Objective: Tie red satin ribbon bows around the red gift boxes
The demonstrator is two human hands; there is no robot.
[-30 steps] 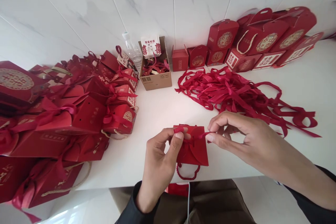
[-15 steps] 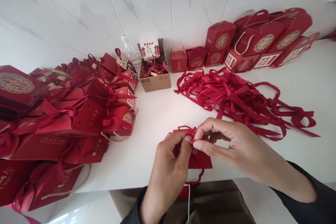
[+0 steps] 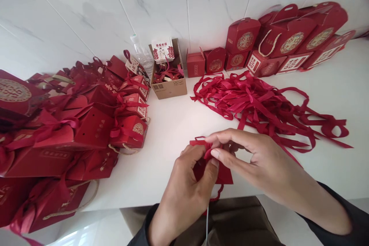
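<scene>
Small red paper box (image 3: 225, 176), near edge of white table (image 3: 167, 123); left hand (image 3: 191, 184) and right hand (image 3: 250, 150) pinching its red satin ribbon (image 3: 208, 153), presumably against slipping; tangled red ribbon heap (image 3: 253, 102) farther right, seemingly for easy reach

The scene is lit brightly and softly, the palest glow being caught by the wall tiles (image 3: 37, 34) beyond the counter's left end. The white counter (image 3: 168, 123) is washed almost evenly, and only weak, diffuse shadows are cast on it. Deeper shade is held between the red boxes (image 3: 54, 157) at the left end, which are stretched by wide-angle distortion and slightly softened. Glare is thrown back by the floor (image 3: 77, 236) below the front left corner. Tile seams are fanned outward. Detail is lost where red ribbon (image 3: 208, 152) is set against the red bag (image 3: 225, 177) at the hands (image 3: 190, 186).
</scene>
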